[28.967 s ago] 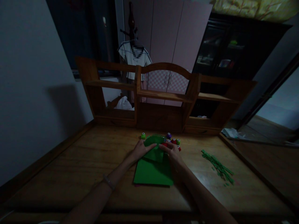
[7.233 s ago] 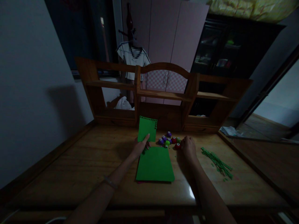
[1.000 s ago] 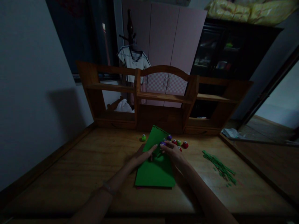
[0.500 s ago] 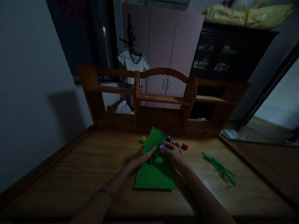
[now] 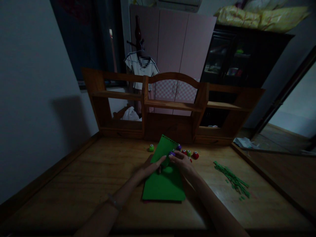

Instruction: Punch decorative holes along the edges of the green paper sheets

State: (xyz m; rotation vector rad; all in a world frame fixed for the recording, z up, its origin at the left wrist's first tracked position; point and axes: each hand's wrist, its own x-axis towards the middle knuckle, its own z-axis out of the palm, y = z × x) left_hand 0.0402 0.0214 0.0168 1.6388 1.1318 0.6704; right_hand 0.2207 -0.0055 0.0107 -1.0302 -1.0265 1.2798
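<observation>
A green pad of paper with a perforated far edge lies slantwise on the desk before me. My right hand is closed round a small purple paper punch, held over the pad's upper part. From the left, my left hand pinches a piece of the green paper, thumb on top, close to the punch. Its other fingers are partly hidden. Just past my right hand stand several more small punches: a purple one, a green one and a red one. Another green punch sits left of the pad.
A heap of thin green strips lies on the right of the wooden desk, small scraps beside it. A wooden shelf unit rises along the desk's back edge. The wall borders the left side.
</observation>
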